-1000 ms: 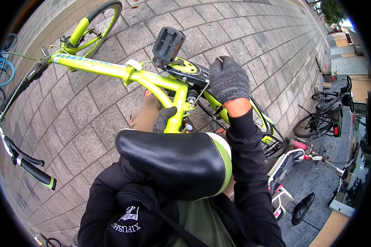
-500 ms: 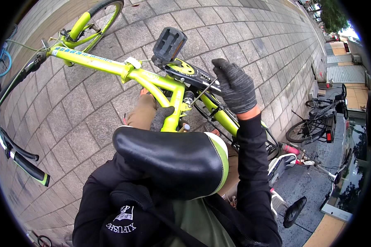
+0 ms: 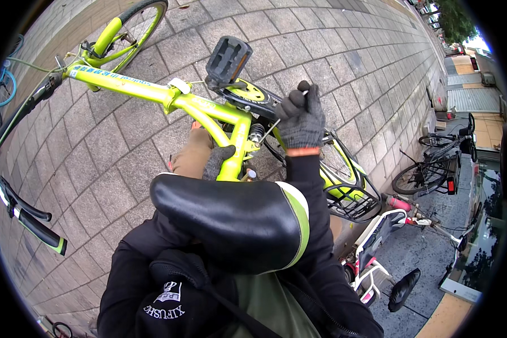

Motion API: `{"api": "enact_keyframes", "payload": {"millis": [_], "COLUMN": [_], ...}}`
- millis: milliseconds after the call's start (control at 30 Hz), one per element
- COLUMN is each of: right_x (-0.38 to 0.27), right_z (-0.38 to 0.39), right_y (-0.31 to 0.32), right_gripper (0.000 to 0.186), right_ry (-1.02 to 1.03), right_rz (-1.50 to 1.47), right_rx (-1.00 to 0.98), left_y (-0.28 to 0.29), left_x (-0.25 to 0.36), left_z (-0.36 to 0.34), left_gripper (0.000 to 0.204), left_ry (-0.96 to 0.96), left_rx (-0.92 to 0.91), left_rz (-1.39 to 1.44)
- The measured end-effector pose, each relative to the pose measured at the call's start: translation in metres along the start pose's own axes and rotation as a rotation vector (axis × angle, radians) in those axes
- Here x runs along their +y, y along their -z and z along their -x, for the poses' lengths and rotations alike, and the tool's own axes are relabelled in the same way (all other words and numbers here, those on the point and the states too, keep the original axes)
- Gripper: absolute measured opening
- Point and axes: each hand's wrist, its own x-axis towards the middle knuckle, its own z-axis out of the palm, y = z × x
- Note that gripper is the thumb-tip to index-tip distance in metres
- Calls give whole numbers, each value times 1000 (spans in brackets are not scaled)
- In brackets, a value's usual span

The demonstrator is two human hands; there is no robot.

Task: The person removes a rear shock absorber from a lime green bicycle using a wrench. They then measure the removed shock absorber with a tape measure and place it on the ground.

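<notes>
My gloved left hand (image 3: pixel 216 162) is wrapped round the lower part of the bright green bicycle frame (image 3: pixel 238 141), just ahead of the black saddle (image 3: pixel 225 219). The saddle and sleeve hide some of it. In a dark grey glove, my right hand (image 3: pixel 302 119) is closed, fingers curled, on a thin metal rod (image 3: pixel 271 130) that looks like a hex key. The rod slants down to a bracket beside the coil spring shock (image 3: pixel 257 133). A small pale tip shows above the fingers. Left of that hand are the chainring (image 3: pixel 248 93) and a black pedal (image 3: pixel 228 61).
The bicycle's front wheel (image 3: pixel 143 34) points far left, and its handlebar grip (image 3: pixel 42 228) reaches down the left side. Behind my right arm is the rear rack (image 3: pixel 352 197). Grey paving (image 3: pixel 321 45) surrounds the bicycle. A dark parked bicycle (image 3: pixel 434 166) stands at right.
My right hand has moved left and turned, its fingers now curled upward round the rod. The rear wheel and rack show more behind the arm. My left hand keeps its place.
</notes>
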Motion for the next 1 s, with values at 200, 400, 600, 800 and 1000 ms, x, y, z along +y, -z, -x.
{"api": "enact_keyframes", "payload": {"millis": [200,400,600,800,1000], "right_x": [-30,-68,-95,-104,-80], "right_z": [-19,-7,-6,-3,12], "right_y": [7,-60,-83,-126,-91], "right_gripper": [36,33,31,23,22], "right_ry": [-375,93,137,-540,418], "right_rz": [89,2513,2646,2065,2504], "right_rx": [-318,-330,-1053,-516,-790], "left_y": [4,-1,4,3,-1], "left_x": [-2,9,2,4,19], "left_z": [-2,0,2,6,4], "left_gripper": [75,79,82,81,77], "left_ry": [-22,-56,-106,-210,-5], "left_rx": [-10,-29,-9,51,10], "left_rz": [7,31,-50,-228,85]}}
